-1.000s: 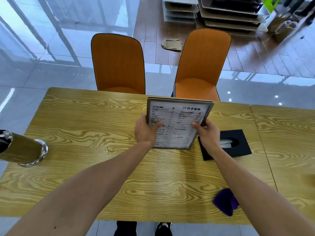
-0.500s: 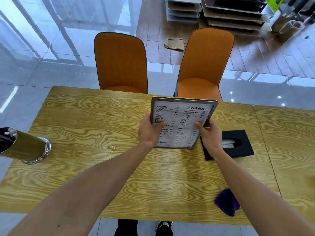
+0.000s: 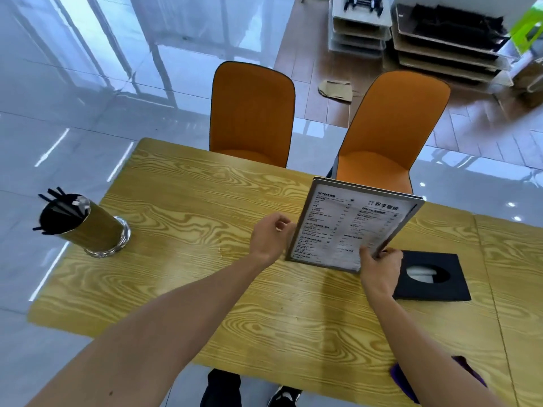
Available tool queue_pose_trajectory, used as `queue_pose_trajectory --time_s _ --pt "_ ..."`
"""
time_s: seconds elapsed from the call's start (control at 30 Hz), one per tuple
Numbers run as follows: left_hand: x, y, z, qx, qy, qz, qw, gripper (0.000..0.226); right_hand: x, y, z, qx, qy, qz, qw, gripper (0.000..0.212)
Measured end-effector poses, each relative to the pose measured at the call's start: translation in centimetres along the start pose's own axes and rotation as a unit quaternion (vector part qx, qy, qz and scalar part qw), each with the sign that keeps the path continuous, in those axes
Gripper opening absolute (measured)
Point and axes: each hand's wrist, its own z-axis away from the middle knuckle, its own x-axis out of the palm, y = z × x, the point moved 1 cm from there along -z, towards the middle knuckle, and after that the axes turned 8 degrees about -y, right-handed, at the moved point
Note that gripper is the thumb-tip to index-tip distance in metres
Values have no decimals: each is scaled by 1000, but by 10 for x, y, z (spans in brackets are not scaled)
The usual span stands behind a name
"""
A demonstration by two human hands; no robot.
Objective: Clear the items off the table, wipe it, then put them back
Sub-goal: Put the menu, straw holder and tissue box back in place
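A framed menu card (image 3: 349, 230) stands tilted above the middle of the yellow wood-grain table (image 3: 188, 201). My right hand (image 3: 379, 268) grips its lower right corner. My left hand (image 3: 270, 236) hovers just beside the menu's left edge, fingers loosely curled, thumb off the front. A black square tissue box (image 3: 440, 289) lies flat on the table, right of my right hand. A gold cylinder holder (image 3: 100, 230) with black straws stands at the table's left end. A purple cloth (image 3: 401, 380) lies at the near right edge, partly hidden by my right forearm.
Two orange chairs (image 3: 252, 113) (image 3: 390, 127) stand at the table's far side. A second table (image 3: 517, 274) of the same wood joins on the right. Stacked trays (image 3: 440, 45) sit on the floor far behind. My shoes (image 3: 282, 395) show under the near edge.
My left hand has come off the menu's left side; only my right hand grips it now. The view has swung left, bringing the straw holder fully into sight.
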Motion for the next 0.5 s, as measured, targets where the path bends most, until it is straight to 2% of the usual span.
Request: queue_pose_trajectory --time_s 0.1,0.23,0.33,0.43,0.5 --pt "-25 -24 9 -45 21 16 999 19 25 2 24 18 -48 67 996 36" --pt "-72 -74 33 -126 77 25 989 18 79 -18 55 -58 -190 110 974 18" --pt "-112 -112 53 -195 132 31 971 22 132 -47 72 -107 -288 130 943 17" --pt "-151 -144 71 -261 199 77 942 20 186 -79 89 -154 -340 149 916 19" --pt "-175 -166 82 -313 223 127 914 38 221 -104 102 -193 -367 161 895 27"
